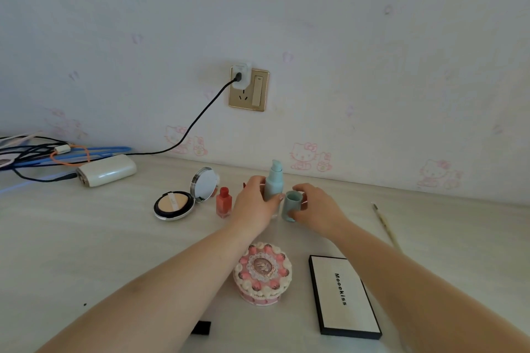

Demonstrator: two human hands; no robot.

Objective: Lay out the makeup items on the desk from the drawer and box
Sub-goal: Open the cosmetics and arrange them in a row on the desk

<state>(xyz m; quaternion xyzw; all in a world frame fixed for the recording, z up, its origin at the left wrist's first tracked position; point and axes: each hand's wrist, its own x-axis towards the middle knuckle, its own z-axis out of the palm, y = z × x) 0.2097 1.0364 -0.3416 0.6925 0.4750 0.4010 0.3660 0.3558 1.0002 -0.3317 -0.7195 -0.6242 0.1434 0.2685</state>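
Note:
A pale blue pump bottle (pixel 274 180) stands upright near the back of the desk, and my left hand (pixel 253 203) grips its body. My right hand (pixel 317 206) holds the bottle's blue cap (pixel 291 205) just to the right of it, off the bottle. Left of my hands stand a small red nail polish bottle (pixel 224 201) and an open cushion compact (pixel 183 196) with its mirror lid raised. Nearer to me lie a pink cake-shaped box (pixel 262 272) and a white palette (pixel 342 295) with a black rim.
A thin brush (pixel 385 225) lies at the right. A white power bank (pixel 106 170) and a tangle of cables (pixel 43 153) sit at the back left; a black cable runs up to the wall socket (pixel 249 88). A small black item (pixel 201 327) lies near the front edge.

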